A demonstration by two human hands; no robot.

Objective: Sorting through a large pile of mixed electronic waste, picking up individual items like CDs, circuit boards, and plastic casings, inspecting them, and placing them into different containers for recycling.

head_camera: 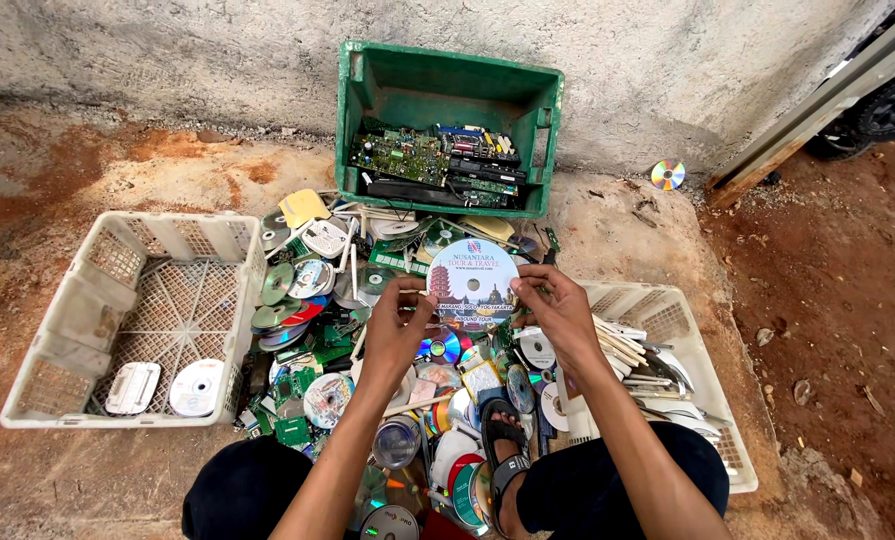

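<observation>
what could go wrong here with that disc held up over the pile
The round printed white disc is pinched only at its rim between the left hand and right hand; it could slip into the loose heap of discs and green circuit boards below. The sandalled foot rests among that scrap, so sharp board edges or cracked discs might cut it. The white lattice plastic basket on the left sits beyond the heap, so a toss could miss.

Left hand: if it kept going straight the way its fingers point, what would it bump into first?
The left hand already touches the printed disc. Beyond that, probably the green crate of circuit boards, though depth is hard to judge.
</observation>
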